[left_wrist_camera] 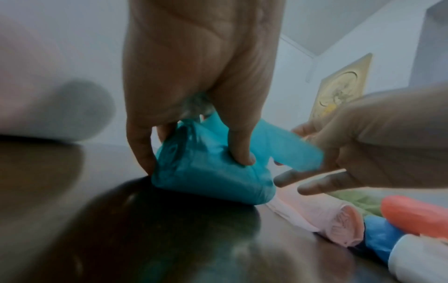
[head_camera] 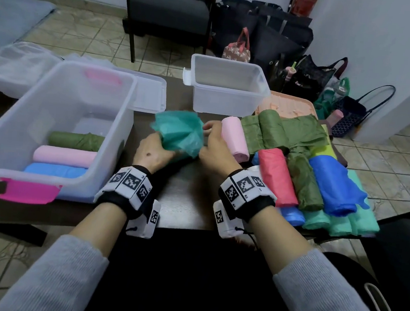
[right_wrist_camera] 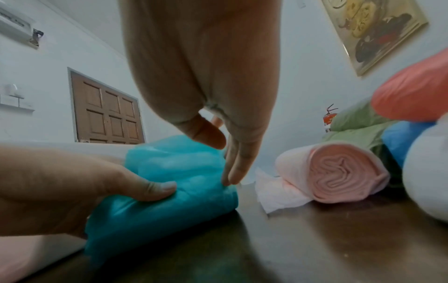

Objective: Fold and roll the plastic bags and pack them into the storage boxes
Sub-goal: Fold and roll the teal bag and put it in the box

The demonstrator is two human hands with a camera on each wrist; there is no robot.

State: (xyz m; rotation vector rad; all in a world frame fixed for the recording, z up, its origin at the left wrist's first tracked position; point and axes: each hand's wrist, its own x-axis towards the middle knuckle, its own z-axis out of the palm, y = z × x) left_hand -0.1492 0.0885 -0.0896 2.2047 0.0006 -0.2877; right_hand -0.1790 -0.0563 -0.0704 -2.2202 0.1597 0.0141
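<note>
A teal bag point(head_camera: 180, 133), partly rolled and still loose at its far end, is held on the dark table point(head_camera: 190, 198) at the centre of the head view. It is gripped by the left hand point(head_camera: 153, 154), thumb and fingers curled round the rolled end. The right hand point(head_camera: 215, 147) is seen spread, straight fingers touching the bag's right edge.

In the lower left of the frame a large clear box point(head_camera: 52, 127) with pink latches is noted; 3 rolls are lying inside: a green roll point(head_camera: 76, 140), a pink roll point(head_camera: 64, 156) and a blue roll point(head_camera: 55, 170). An open smaller box point(head_camera: 226, 86) is placed at upper centre. A loose pink roll point(head_camera: 235, 138) is found just beside the right hand, and a pile of rolled and flat bags point(head_camera: 320, 180) is spread across the right side.
</note>
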